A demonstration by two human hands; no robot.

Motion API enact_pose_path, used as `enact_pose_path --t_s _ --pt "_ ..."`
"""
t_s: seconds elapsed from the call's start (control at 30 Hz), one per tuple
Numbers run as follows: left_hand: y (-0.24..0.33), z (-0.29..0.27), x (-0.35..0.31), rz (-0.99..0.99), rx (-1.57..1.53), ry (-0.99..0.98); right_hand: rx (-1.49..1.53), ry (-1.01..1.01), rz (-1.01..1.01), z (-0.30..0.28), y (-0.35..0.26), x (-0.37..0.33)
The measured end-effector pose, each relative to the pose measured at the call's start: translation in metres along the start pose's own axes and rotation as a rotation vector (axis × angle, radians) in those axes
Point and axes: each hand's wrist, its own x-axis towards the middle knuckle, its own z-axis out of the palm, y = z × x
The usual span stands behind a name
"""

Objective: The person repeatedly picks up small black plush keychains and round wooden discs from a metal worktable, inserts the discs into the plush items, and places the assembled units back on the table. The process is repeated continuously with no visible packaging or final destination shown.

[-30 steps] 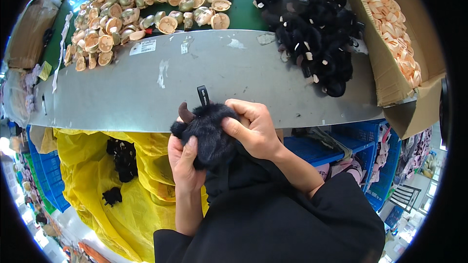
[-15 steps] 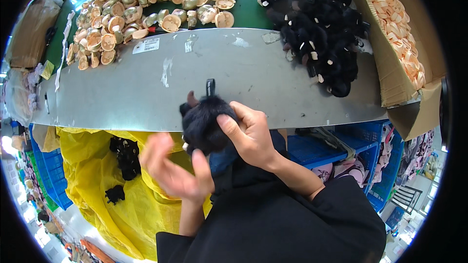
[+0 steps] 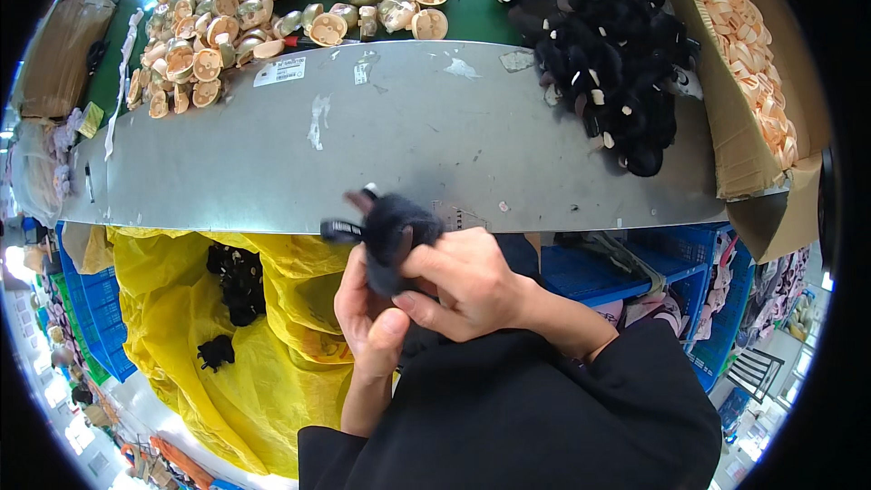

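A small black plush piece (image 3: 397, 225) with ear-like flaps and a black loop tab is held over the front edge of the steel tabletop. My right hand (image 3: 476, 283) is closed on its lower right side, thumb and fingers pinching the fabric. At its lower left, my left hand (image 3: 370, 316) is closed against it, fingers behind and thumb in front. The plush hides part of the left fingers. Its upper end is blurred by motion.
Hollow, peach-and-gold plastic shells (image 3: 207, 63) are heaped at the back left. Similar black plush pieces (image 3: 599, 63) lie piled at the back right, beside a carton (image 3: 739, 150) of peach strips. Left of me hangs a yellow sack (image 3: 172, 345) with black plush pieces inside.
My left hand has come in from the left and now grips the plush. The plush has turned, its loop tab swinging from the top to the left. My right hand has moved slightly down.
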Motion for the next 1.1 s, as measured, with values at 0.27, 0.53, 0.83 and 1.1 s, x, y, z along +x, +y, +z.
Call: enact_pose_path --t_s 0.27,0.53,0.83,1.1 --pt "0.005 0.006 0.015 0.004 -0.148 0.141 1.331 0.375 0.593 -0.010 0.008 -0.022" --pt "-0.002 0.000 0.018 -0.149 -0.400 0.275 1.300 0.397 0.851 -0.004 0.009 -0.026" --pt "0.000 -0.002 0.017 -0.154 -0.705 0.017 1.005 0.061 0.780 -0.019 -0.005 -0.023" --pt "0.002 0.004 0.011 -0.076 -0.046 0.178 0.965 0.141 0.699 -0.015 -0.020 -0.022"
